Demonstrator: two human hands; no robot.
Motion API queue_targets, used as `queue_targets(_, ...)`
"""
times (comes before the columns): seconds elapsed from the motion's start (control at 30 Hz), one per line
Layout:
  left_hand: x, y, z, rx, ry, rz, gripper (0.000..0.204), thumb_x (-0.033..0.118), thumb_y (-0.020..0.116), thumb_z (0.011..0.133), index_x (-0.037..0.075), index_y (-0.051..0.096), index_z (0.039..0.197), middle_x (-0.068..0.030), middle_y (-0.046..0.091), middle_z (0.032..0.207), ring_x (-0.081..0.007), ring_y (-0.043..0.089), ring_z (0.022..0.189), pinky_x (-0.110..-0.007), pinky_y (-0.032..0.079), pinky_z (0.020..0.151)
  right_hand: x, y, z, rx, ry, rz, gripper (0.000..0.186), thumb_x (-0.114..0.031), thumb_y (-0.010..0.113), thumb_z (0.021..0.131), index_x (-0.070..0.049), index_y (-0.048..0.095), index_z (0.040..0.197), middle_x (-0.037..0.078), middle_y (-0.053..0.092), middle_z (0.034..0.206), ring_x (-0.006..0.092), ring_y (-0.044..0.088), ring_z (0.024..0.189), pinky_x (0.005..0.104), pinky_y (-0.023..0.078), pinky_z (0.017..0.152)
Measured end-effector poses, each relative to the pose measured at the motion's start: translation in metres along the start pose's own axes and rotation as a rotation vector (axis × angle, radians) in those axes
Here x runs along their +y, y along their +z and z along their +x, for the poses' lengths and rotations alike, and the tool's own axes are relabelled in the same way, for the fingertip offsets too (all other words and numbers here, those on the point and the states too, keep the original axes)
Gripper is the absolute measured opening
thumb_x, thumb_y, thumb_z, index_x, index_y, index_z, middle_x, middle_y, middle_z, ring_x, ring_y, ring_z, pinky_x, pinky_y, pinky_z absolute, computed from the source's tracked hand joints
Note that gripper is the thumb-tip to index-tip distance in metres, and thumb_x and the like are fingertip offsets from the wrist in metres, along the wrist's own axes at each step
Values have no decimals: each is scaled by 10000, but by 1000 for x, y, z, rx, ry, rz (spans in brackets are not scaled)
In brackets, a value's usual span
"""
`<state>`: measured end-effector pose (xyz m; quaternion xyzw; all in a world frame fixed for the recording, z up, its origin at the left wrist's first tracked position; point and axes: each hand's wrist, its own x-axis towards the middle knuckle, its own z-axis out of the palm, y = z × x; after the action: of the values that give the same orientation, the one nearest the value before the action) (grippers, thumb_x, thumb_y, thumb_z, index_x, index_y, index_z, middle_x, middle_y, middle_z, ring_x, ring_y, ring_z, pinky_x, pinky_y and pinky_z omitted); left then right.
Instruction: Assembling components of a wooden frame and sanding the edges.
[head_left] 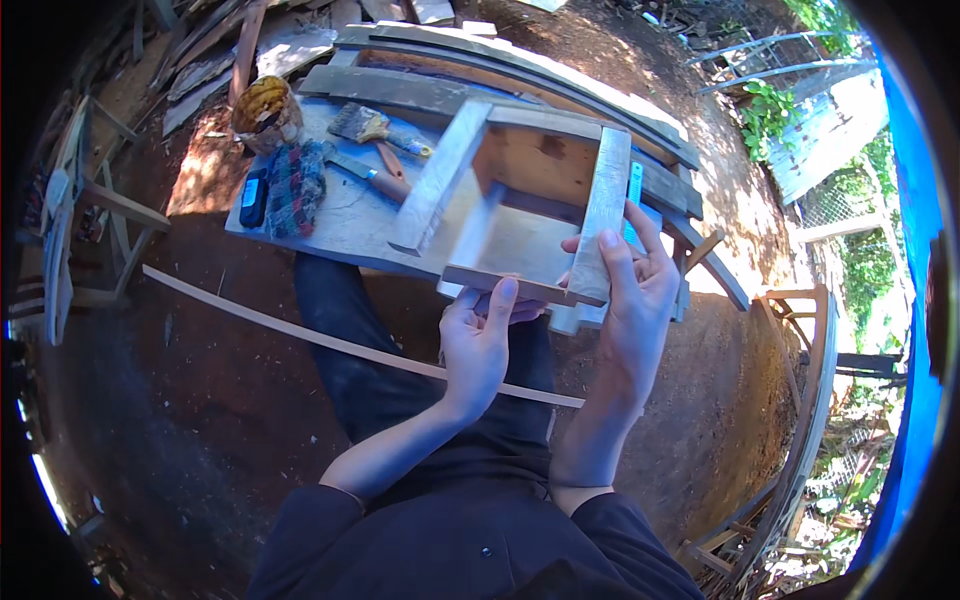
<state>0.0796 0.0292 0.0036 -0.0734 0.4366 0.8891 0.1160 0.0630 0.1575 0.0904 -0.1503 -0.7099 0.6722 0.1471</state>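
Observation:
A small wooden box frame [540, 155] with pale side rails is tilted over a low work board [365, 235]. My left hand [485, 340] grips a short wooden slat [470, 277] at the frame's near edge, thumb on top. My right hand [635, 290] is closed around the right rail, fingertips along its outer side. A teal strip-like tool [634, 185] shows behind that rail. On the board's left lie a paintbrush [360, 128], a knife [385, 182], a plaid cloth [297, 190], a dark pouch or phone [256, 200] and a stained can [265, 115].
Long weathered boards [420, 80] lie at the back of the board. A thin pale strip [250, 312] crosses below it over the dirt floor [190, 420]. Wooden trestles [125, 210] stand left, more wooden framing [810, 380] right, with a blue sheet [910, 200] at the far right.

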Motion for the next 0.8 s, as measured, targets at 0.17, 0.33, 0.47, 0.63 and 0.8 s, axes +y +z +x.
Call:
queue_targets(0.17,8,17,17,25,84,88,294,233,560,1083,-51,615,1134,-140,736,979,-205,754,840,-324,614,799,29,-12,-8,-65,-37,272,522,-114,543,1051,55,382,1519,216,733,962,195,720,712,304,601,636)
queue_targets(0.33,-3,0,37,78,-4,123,317,279,585,1070,-32,629,1103,-126,739,913,-186,751,778,-299,596,735,51,-20,-5,-139,-28,238,535,-128,526,1064,57,355,1537,200,733,947,183,717,723,299,602,645)
queue_targets(0.47,-13,-4,54,111,-14,98,307,290,581,1070,-9,628,1123,-122,744,912,-200,751,821,-299,586,775,70,-21,-9,-107,-25,285,538,-147,514,1073,62,346,1540,207,732,951,186,724,730,306,605,642)
queue_targets(0.63,-6,8,53,114,43,74,326,309,581,1070,-11,628,1110,-139,745,933,-207,755,852,-315,591,808,88,-25,-12,-33,-19,203,529,-147,497,1083,65,348,1545,188,716,1081,151,708,871,271,580,750)
queue_targets(0.8,-2,17,56,77,32,59,321,306,581,1071,-11,629,1070,-152,746,944,-216,758,859,-332,599,843,91,-32,-18,-15,-42,103,515,-142,481,1091,63,358,1547,168,679,1205,125,651,1043,247,522,891)
